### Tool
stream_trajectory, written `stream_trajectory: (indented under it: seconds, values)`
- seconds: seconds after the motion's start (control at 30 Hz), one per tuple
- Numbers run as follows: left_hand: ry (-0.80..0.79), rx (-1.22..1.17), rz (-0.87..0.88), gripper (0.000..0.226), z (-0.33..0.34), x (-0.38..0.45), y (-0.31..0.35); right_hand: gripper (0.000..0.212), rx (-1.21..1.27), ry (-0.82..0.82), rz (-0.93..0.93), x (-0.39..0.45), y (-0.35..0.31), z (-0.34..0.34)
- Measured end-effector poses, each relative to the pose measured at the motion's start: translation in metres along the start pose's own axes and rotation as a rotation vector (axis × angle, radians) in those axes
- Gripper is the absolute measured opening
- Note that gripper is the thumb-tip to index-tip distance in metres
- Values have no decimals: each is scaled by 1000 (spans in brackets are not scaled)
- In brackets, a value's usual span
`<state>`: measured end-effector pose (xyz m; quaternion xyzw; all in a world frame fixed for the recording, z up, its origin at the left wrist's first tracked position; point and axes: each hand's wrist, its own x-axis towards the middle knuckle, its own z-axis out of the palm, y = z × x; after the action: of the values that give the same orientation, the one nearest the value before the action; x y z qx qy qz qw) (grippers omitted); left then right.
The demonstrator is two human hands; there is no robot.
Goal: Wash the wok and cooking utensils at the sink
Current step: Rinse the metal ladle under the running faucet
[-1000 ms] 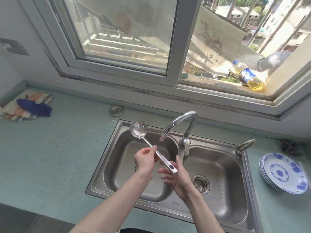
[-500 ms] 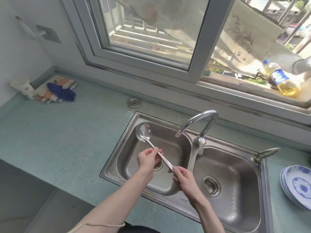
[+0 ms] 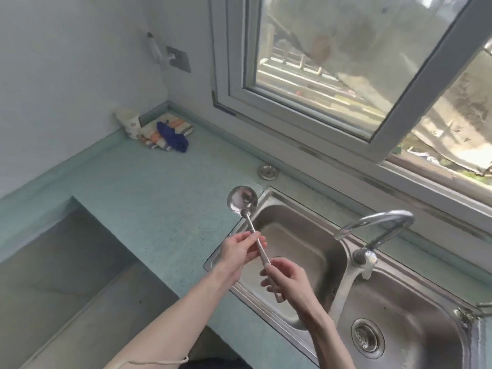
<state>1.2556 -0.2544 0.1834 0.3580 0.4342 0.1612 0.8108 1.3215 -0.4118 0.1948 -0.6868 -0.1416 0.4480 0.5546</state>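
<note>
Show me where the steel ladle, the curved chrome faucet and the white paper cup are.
Steel ladle [image 3: 242, 199], head view, on the round bowl.
Curved chrome faucet [image 3: 383, 217], head view, on the arched spout.
White paper cup [image 3: 131, 123], head view, on its side wall, in the counter's corner.

both bare forearms reach forward from the lower edge of the view, the left one from the lower left and the right one from the bottom centre, and the hands meet close together. the left hand [image 3: 241, 250] is turned palm-side toward the right, its fingers and thumb curled to pinch the ladle handle [image 3: 259, 245] midway along. the right hand [image 3: 288, 279] sits just below and nearer the body, fingers wrapped loosely round the handle's lower end, wrist bent slightly upward.
</note>
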Motion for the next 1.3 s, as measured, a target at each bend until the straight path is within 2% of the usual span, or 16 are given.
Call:
stream_trajectory:
  seconds: [0.3,0.57,0.83,1.03,1.3]
  values:
    - [199,-109,167,18,-154,-54,85,16,-158,-321,-70,1,-42,160]
    - [389,-205,306,17,-301,-125,126,19,-278,-524,-124,-17,-43,333]
    - [602,-333,413,15,-453,-204,154,17,-357,-753,-123,-53,-29,499]
    - [776,-450,500,19,-537,-268,172,17,-370,-886,-97,-86,-28,603]
    - [979,-610,589,15,-645,-354,167,19,-471,-1173,0,-127,-10,736]
